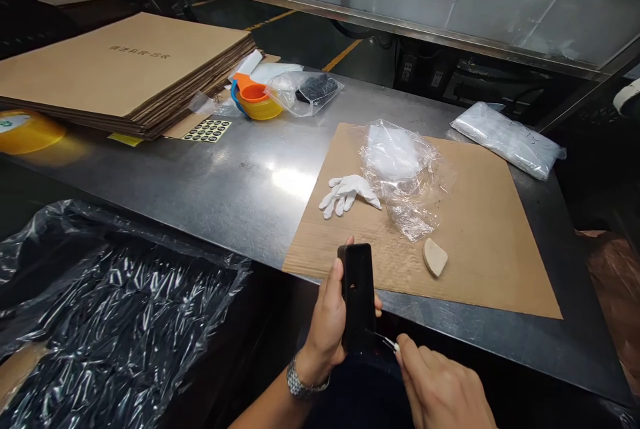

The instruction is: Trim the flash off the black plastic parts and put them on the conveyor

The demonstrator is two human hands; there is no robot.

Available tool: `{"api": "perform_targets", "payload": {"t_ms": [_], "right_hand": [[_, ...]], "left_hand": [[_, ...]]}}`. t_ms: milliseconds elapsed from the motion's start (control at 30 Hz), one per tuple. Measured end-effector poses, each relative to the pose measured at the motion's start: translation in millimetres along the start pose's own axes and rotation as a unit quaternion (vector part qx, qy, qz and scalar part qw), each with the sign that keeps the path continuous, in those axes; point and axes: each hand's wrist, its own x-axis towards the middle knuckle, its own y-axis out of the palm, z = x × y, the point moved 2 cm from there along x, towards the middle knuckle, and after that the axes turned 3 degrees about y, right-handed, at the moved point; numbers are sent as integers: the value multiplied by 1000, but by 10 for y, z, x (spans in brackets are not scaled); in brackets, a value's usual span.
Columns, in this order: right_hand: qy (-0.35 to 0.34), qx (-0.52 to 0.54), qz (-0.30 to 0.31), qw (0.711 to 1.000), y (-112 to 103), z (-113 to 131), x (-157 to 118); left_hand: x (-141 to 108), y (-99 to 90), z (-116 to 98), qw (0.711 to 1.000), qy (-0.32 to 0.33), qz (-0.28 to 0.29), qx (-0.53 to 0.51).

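Note:
My left hand [326,322] is wrapped round a black rectangular plastic case [359,282], tilted so that its hollow inside faces me. A small hole shows in its inner wall. In my right hand [440,382] is a thin metal-tipped tool [386,341], whose tip reaches the lower right part of the case. Whether the tip touches the plastic I cannot tell. Beyond my hands, a beige wedge-shaped block [435,258] and a white glove [349,194] lie on a flat cardboard sheet [480,269].
Crumpled clear plastic bags [400,162] cover part of the cardboard. A wrapped white pack [507,139] lies at the back right of the metal table [240,182]. Tape rolls [257,99] and stacked cardboard [130,69] stand at left. Black plastic sheeting [115,322] fills the lower left.

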Motion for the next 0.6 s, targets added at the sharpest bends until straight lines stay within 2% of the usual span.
{"api": "perform_targets", "payload": {"t_ms": [100,267,467,533,600], "right_hand": [[4,-7,13,1000,14,-14,12],[15,15,74,997,94,-58,-20],[41,44,120,991,155,-102,-70],[70,80,158,982,155,-125,-46],[125,169,211,955,171,-155,-13]], "left_hand": [[6,-4,15,999,16,3,32],[6,9,41,997,40,2,63],[21,9,90,996,35,16,78],[27,2,103,996,36,15,80],[31,-1,110,996,39,18,78]]}}
